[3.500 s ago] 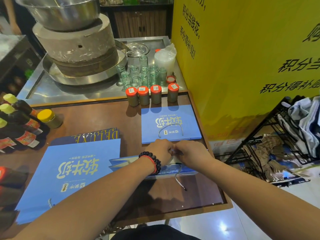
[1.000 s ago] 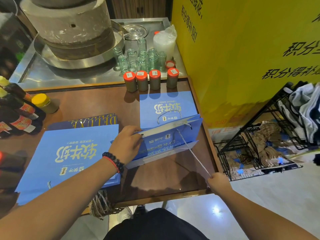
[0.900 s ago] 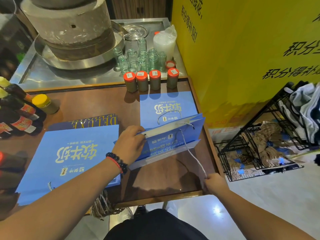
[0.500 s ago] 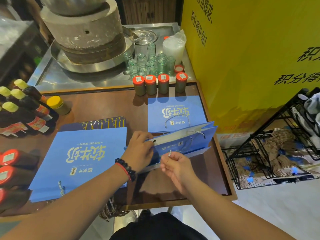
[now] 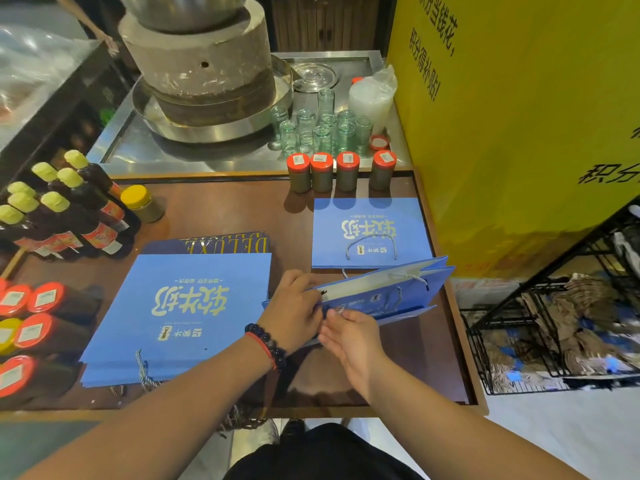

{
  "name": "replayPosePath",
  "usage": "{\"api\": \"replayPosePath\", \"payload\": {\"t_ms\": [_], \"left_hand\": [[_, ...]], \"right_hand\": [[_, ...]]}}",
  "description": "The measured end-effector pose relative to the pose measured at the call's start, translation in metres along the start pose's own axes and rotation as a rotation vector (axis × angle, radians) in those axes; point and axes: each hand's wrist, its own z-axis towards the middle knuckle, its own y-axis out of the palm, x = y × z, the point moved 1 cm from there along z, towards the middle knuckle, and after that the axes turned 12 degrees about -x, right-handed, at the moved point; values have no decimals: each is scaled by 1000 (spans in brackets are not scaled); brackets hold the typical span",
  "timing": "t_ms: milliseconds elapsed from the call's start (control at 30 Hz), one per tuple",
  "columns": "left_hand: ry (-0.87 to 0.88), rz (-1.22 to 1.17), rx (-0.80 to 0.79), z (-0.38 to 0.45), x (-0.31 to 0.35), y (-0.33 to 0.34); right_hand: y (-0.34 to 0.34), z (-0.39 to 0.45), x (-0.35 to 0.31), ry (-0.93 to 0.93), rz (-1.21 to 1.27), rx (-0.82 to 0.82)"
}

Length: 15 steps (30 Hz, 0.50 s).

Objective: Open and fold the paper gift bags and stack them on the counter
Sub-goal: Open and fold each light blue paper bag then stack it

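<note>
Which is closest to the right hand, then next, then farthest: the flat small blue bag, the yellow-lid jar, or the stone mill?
From the right hand:
1. Small blue bag, just behind it, right side.
2. Yellow-lid jar, far left.
3. Stone mill, at the back.

Dim, soft, wide-angle (edges bowed)

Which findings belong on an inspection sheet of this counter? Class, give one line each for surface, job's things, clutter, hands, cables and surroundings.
Surface: brown wooden counter, raised edge.
Job's things: half-open blue bag on its side; flat small bag behind it; large flat bag stack at left.
Clutter: four red-capped jars; dark bottles; yellow-lidded jar.
Hands: left hand grips the half-open bag's end; right hand pinches at its near edge.
Cables: nothing seen.
Surroundings: stone mill, glass cups, yellow board, black wire rack.
</note>
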Motion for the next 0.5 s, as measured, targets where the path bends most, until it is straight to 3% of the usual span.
{"api": "replayPosePath", "payload": {"t_ms": [500], "left_hand": [[85, -10, -55, -4, 0, 0]], "right_hand": [[-1, 3, 3, 101, 22, -37]]}}
